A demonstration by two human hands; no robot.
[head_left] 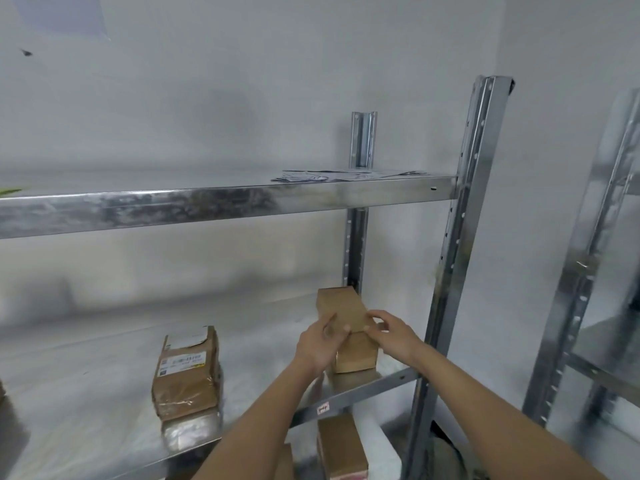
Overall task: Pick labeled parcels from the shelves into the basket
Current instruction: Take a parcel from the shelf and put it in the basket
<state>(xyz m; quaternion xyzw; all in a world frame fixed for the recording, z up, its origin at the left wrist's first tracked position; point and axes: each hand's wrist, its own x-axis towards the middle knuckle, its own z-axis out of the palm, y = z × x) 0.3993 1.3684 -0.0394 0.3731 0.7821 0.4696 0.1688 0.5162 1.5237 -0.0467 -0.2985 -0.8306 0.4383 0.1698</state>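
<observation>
Both hands had hold of a plain brown parcel (pixel 341 308) at the right end of the middle shelf (pixel 104 375). The left hand (pixel 320 344) curled its fingers round the near left corner; the right hand (pixel 393 332) pinched the near right edge. That parcel sat on top of another brown box (pixel 358 356). To the left lay a labeled parcel (pixel 187 372), well apart. Papers (pixel 332 174) rested on the upper shelf (pixel 207 202).

Both hands (pixel 320 344) on brown parcel (pixel 341 308)
</observation>
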